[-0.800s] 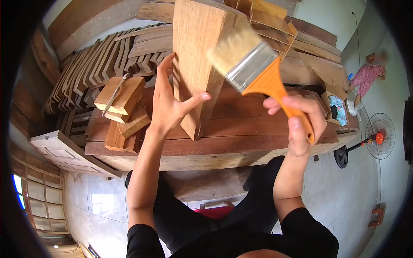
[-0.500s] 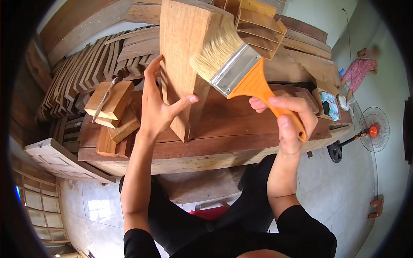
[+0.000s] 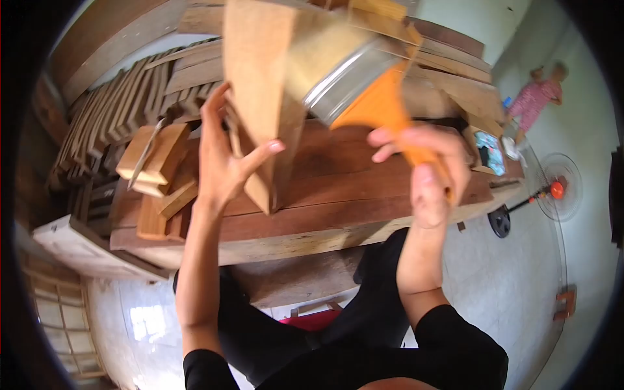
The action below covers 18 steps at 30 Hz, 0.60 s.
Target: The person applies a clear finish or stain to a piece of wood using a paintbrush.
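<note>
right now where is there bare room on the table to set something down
Bare tabletop shows between the tall wood block and the right hand. Crowded: the left end, with stacked blocks, and the far right, with the cardboard box.

Single head-worn fisheye view, facing forward and down past a black-clothed lap [image 3: 312,341] to a reddish-brown wooden table [image 3: 364,185] close ahead

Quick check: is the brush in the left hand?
No, the right hand grips the orange-handled brush, while the left hand is at the tall wooden block.
</note>
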### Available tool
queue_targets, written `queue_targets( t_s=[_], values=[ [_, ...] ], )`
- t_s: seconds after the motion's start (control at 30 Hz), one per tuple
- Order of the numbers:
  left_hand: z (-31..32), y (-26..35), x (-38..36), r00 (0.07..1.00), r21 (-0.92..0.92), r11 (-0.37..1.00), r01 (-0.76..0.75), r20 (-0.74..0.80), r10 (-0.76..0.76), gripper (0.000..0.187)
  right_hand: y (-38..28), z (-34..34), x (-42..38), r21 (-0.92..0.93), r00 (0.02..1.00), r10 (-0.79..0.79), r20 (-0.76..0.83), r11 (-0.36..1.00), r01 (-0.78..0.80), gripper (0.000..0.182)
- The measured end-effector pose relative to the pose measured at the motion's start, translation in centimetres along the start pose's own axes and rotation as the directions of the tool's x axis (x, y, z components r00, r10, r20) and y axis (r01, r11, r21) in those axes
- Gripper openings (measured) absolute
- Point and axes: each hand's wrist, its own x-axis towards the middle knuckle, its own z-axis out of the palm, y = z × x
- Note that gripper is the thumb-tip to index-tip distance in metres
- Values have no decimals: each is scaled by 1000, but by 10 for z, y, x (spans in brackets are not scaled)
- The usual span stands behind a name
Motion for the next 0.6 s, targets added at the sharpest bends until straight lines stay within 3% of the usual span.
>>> queue_targets(
  t_s=[0.03,0.07,0.3,0.33,0.4,0.47,0.57,0.6],
  values=[
    [3,-1,0,1000,-25,1000,-17,-4,17,117,1,-13,-3,-33,995,-4,105,999,7,27],
    [5,-4,-2,1000,-101,995,3,-15,-4,115,1,-18,-4,-12,995,-9,99,1000,11,27],
    [6,-1,-1,1000,-115,993,26,-5,-27,112,0,-8,2,29,1000,24,-13,999,-23,28],
    [5,-3,-3,999,-108,994,32,-3,-33,112,-3,-11,2,-125,998,32,58,992,-24,38],
    [6,-2,-2,999,-87,996,32,0,-33,113,-1,-24,3,-118,983,8,185,993,14,39],
    [7,0,-2,999,-109,993,43,-3,-43,113,0,-25,2,-73,982,-1,187,997,15,38],
    [6,-2,-3,999,-97,994,41,1,-42,113,-7,2,4,-25,993,57,-100,998,-59,38],
    [6,-1,-3,999,-101,994,46,5,-46,113,-6,1,4,-45,998,41,-49,998,-43,39]
  ],
)
